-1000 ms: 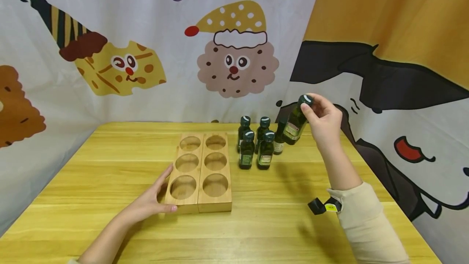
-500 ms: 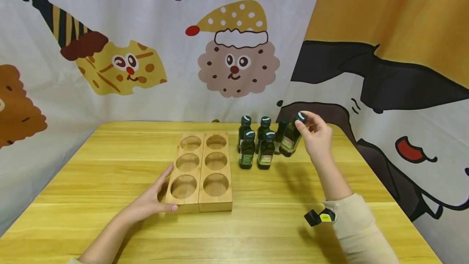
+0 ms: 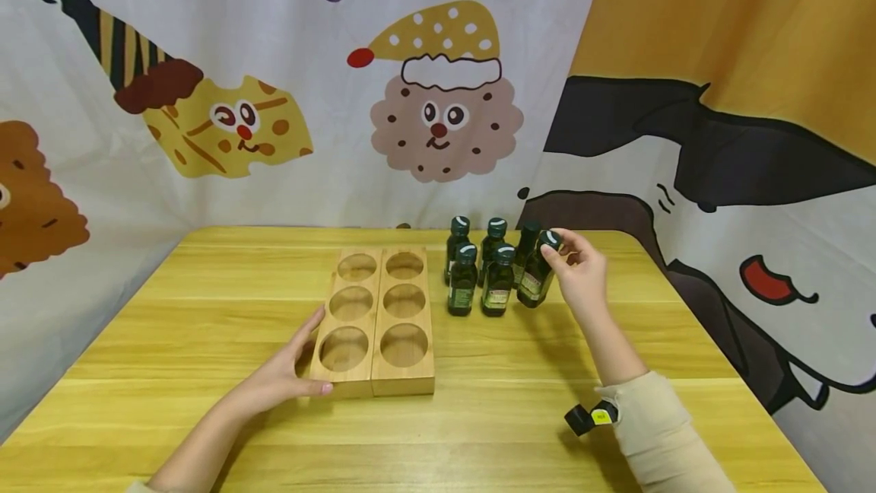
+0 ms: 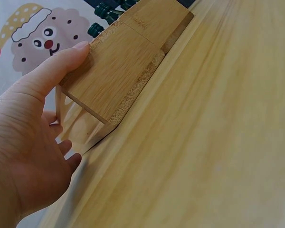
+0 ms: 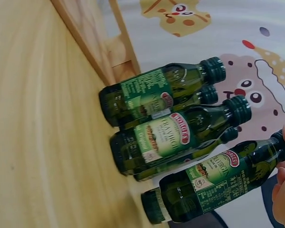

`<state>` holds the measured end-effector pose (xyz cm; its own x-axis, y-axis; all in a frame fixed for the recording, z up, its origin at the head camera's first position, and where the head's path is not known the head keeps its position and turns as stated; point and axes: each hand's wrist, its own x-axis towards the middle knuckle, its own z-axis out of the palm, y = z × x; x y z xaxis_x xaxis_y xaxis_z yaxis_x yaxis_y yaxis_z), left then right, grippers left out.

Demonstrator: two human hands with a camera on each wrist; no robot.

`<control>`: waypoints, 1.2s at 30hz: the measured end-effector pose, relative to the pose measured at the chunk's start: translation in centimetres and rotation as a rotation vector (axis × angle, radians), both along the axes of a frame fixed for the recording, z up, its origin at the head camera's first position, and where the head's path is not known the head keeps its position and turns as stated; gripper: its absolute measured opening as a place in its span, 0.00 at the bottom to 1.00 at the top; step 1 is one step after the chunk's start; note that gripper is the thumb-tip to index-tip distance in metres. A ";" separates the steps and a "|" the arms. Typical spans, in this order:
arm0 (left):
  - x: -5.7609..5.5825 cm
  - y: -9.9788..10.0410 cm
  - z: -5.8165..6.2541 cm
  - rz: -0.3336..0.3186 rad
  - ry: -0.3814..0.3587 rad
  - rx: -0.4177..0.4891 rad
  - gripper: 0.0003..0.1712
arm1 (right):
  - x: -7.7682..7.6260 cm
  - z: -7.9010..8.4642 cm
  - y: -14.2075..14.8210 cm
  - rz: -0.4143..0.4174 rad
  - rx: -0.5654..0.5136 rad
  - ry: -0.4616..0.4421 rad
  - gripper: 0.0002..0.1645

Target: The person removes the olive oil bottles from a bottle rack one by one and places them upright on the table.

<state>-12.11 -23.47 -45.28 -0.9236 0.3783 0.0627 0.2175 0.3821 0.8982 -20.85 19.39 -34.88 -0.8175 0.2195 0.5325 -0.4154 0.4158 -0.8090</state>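
My right hand [image 3: 583, 268] pinches a small dark-green olive oil bottle [image 3: 536, 280] by its cap. The bottle hangs nearly upright, low over the table, at the right end of the front row. Next to it, an olive oil bottle [image 3: 496, 287] with a pale label stands beside another bottle [image 3: 462, 287]; several more stand behind, partly covered. My left hand [image 3: 280, 375] touches the wooden holder [image 3: 373, 360], thumb [image 4: 69, 59] at its near left corner and fingers along its left side. The holder has two joined blocks with round hollows, nothing in them.
The wooden table [image 3: 205, 287] carries the holder left of the bottles. A printed curtain [image 3: 274, 36] hangs right behind the table's far edge. A black strap [image 3: 590, 418] dangles from the right sleeve [image 3: 657, 417].
My right hand has lowered the bottle, moving it slightly left and toward me, and it is now more upright beside the front row. My left hand and the holder have stayed put.
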 end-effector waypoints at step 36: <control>0.0 0.0 0.0 0.000 0.007 0.003 0.65 | -2.4 -4.9 1.8 -0.022 0.019 -0.113 0.18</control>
